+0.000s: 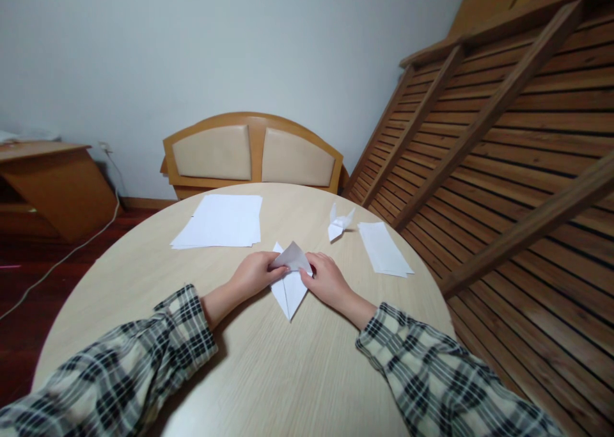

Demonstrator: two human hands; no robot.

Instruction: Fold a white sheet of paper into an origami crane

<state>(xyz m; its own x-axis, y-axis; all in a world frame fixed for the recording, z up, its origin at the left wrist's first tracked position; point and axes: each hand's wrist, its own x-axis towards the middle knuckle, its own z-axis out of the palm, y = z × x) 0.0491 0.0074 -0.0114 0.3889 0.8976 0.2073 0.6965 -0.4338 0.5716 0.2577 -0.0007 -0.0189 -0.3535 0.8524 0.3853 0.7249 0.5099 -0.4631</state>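
One folded paper is btwn L hand & R hand, over desk, can't tell if lifted; L fingers clamped on its L edge, R fingers on its R, top flap tilted up. Paper crane sits beyond R hand, nr narrow sheets at R; bigger sheets lie beyond L hand.

Ok so: two hands, two plaid sleeves, one paper being folded, one winged paper figure, two paper piles (sheets per pile, can't tell), one round worktop.
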